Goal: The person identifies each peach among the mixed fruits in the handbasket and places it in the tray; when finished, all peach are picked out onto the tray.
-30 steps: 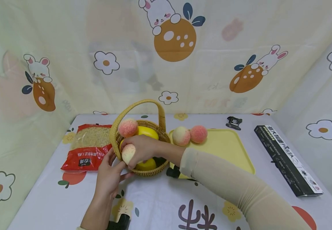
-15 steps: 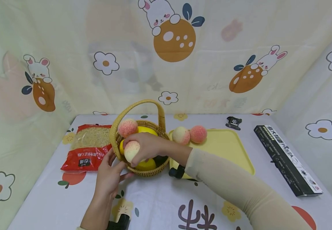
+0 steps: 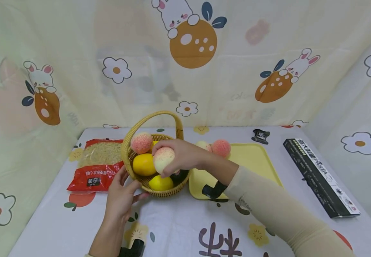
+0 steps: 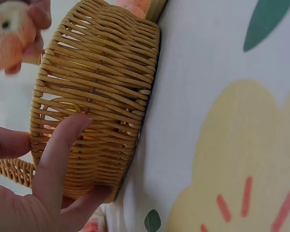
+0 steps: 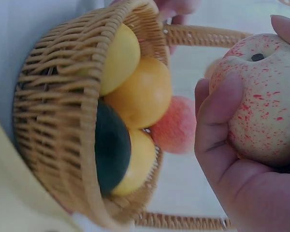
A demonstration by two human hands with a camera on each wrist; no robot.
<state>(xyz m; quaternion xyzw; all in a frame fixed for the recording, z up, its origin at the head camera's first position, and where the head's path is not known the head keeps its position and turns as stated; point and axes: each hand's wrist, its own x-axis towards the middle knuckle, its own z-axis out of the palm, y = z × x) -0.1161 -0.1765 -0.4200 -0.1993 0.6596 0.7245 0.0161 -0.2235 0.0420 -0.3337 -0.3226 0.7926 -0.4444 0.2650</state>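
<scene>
My right hand point(image 3: 182, 155) grips a cream peach with red speckles point(image 3: 164, 160) above the wicker basket point(image 3: 164, 193). The right wrist view shows thumb and fingers curled round this peach, its dark stem pit showing. At the basket's near left side, my left hand point(image 3: 122, 192) holds the woven wall, with fingers point(image 4: 63, 154) against the wicker in the left wrist view. Inside the basket lie a pink peach point(image 3: 141, 142), an orange-yellow fruit point(image 3: 144, 164), a lemon-like yellow fruit point(image 3: 161, 182) and a dark green fruit point(image 5: 111, 147). Another yellow fruit is mostly hidden behind the right hand.
A red bag of pasta point(image 3: 98, 164) lies left of the basket. To the right is a yellow tray point(image 3: 253, 167) with two peaches at its back left, one a pink peach point(image 3: 221, 148). A black packet point(image 3: 260, 136) and a long black box point(image 3: 320, 178) lie farther right.
My right hand has raised the speckled peach and carried it rightward from the basket's left rim, uncovering the yellow fruits below. The left hand stays at the basket.
</scene>
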